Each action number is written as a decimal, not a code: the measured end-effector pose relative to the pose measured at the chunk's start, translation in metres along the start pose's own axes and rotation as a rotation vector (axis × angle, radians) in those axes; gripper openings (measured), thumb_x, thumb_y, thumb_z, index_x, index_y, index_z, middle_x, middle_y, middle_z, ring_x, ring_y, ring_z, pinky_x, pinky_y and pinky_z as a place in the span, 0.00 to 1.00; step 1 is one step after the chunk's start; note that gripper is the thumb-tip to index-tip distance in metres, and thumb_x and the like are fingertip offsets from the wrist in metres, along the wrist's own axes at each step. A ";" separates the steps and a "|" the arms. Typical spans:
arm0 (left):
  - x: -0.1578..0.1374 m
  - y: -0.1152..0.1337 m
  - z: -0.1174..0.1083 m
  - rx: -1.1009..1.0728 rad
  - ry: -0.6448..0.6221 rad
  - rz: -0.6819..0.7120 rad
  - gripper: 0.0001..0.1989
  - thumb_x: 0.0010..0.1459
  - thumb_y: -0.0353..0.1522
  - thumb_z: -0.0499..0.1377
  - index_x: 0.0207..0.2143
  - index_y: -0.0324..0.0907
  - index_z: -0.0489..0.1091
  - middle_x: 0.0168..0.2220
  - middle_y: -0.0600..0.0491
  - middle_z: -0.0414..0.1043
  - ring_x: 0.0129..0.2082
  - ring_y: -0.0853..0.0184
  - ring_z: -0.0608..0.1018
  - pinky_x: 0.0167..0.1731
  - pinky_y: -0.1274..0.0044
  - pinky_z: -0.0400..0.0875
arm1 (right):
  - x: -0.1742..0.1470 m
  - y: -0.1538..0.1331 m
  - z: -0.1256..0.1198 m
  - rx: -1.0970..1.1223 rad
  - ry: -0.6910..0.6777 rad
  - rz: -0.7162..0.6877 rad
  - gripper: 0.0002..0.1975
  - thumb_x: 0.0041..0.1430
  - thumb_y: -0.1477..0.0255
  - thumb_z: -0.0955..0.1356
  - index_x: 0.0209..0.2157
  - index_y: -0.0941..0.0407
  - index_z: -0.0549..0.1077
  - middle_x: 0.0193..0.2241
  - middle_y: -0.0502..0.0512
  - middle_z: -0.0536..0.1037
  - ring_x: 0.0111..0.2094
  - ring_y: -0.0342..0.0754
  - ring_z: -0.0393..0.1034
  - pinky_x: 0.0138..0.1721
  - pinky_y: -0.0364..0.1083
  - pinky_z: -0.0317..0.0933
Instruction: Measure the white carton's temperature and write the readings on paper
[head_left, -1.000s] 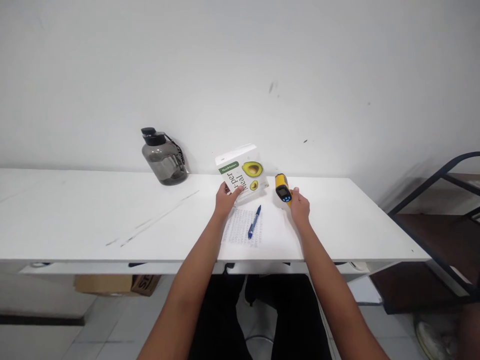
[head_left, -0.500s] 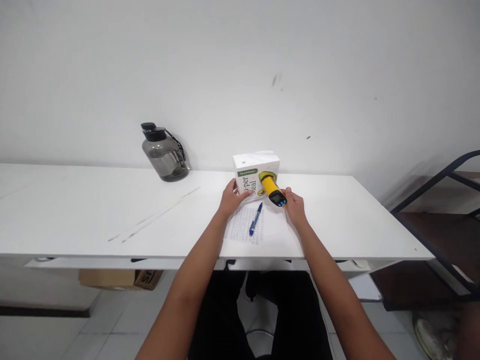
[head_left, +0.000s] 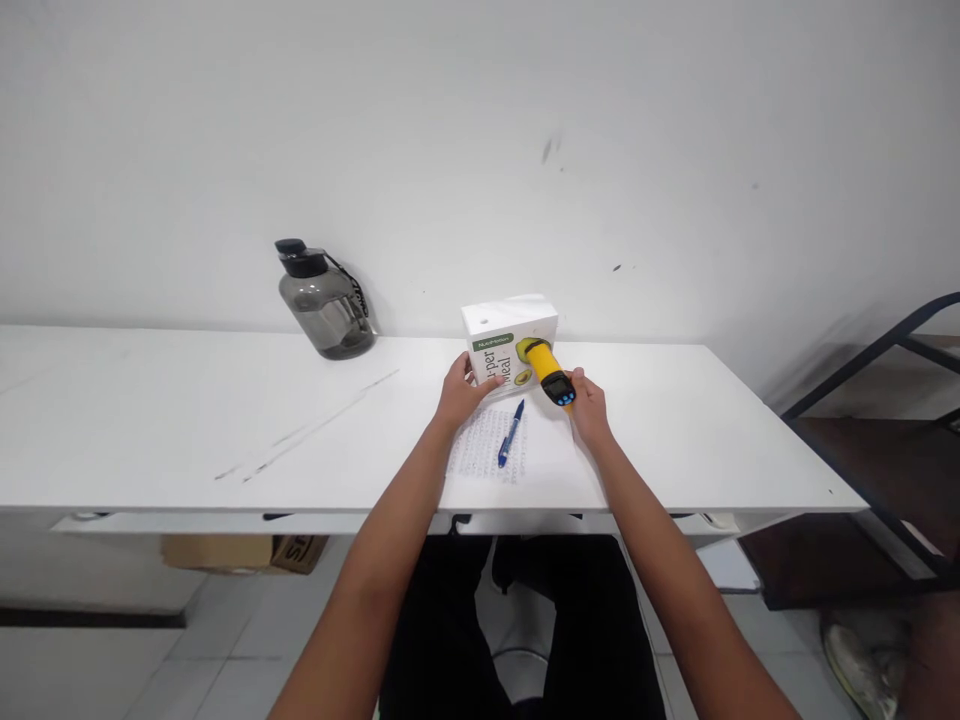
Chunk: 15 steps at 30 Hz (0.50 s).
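left hand [head_left: 459, 394] grips box [head_left: 501, 347] | right hand [head_left: 590, 406] holds yellow gun [head_left: 547, 370] | gun swung over to box front, apparently aimed

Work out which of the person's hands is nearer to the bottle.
Left. The left hand, on the box, is right of the bottle; the right hand, holding the yellow tool, is farther right.

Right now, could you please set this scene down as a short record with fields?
left hand: gripping white box by its left side
right hand: holding yellow handheld device, aimed at the box's front
paper: written on, lying on the white table
pen: blue, lying on the paper
bottle: grey, see-through, on the table left of the box
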<state>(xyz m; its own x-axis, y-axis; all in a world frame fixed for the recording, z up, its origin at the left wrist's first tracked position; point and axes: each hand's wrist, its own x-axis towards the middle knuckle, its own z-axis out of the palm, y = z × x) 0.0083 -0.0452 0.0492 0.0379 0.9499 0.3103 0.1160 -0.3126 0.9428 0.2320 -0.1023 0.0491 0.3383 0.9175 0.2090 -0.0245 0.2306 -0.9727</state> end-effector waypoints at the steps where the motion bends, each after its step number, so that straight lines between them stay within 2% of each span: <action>1: 0.001 -0.001 0.000 0.004 0.007 0.002 0.27 0.46 0.40 0.74 0.47 0.45 0.70 0.52 0.48 0.78 0.54 0.57 0.79 0.59 0.58 0.73 | 0.001 0.001 0.002 0.036 0.026 0.042 0.38 0.52 0.33 0.64 0.33 0.57 0.78 0.29 0.55 0.79 0.33 0.49 0.72 0.34 0.47 0.63; 4: 0.003 -0.004 0.001 0.007 0.033 0.013 0.27 0.45 0.40 0.74 0.46 0.45 0.70 0.50 0.48 0.78 0.52 0.57 0.80 0.57 0.58 0.74 | 0.007 0.001 0.003 0.163 0.089 0.202 0.40 0.54 0.30 0.58 0.32 0.54 0.74 0.21 0.51 0.72 0.24 0.46 0.66 0.24 0.45 0.58; 6: 0.005 -0.004 0.001 -0.005 0.055 0.008 0.28 0.44 0.39 0.75 0.46 0.45 0.70 0.49 0.48 0.79 0.52 0.56 0.80 0.56 0.58 0.75 | 0.012 0.001 0.000 0.224 0.118 0.259 0.42 0.56 0.30 0.53 0.33 0.54 0.74 0.20 0.50 0.70 0.21 0.45 0.63 0.21 0.45 0.56; 11: 0.005 0.000 0.001 -0.015 0.100 -0.028 0.28 0.44 0.35 0.75 0.48 0.45 0.70 0.52 0.47 0.78 0.55 0.56 0.79 0.59 0.57 0.73 | 0.020 0.005 -0.009 0.149 0.252 0.279 0.43 0.60 0.33 0.49 0.35 0.54 0.73 0.22 0.52 0.72 0.23 0.45 0.67 0.25 0.44 0.61; 15: 0.003 0.005 0.001 -0.024 0.088 -0.042 0.29 0.44 0.35 0.75 0.49 0.45 0.70 0.52 0.48 0.78 0.56 0.55 0.79 0.60 0.55 0.73 | 0.022 0.010 -0.011 -0.002 0.249 0.263 0.45 0.60 0.33 0.44 0.34 0.54 0.72 0.23 0.56 0.74 0.24 0.48 0.71 0.26 0.46 0.64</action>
<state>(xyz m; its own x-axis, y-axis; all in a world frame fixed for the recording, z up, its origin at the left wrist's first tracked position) 0.0103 -0.0443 0.0545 -0.0541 0.9589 0.2785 0.0916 -0.2730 0.9576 0.2494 -0.0833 0.0429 0.5397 0.8381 -0.0794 -0.1395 -0.0040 -0.9902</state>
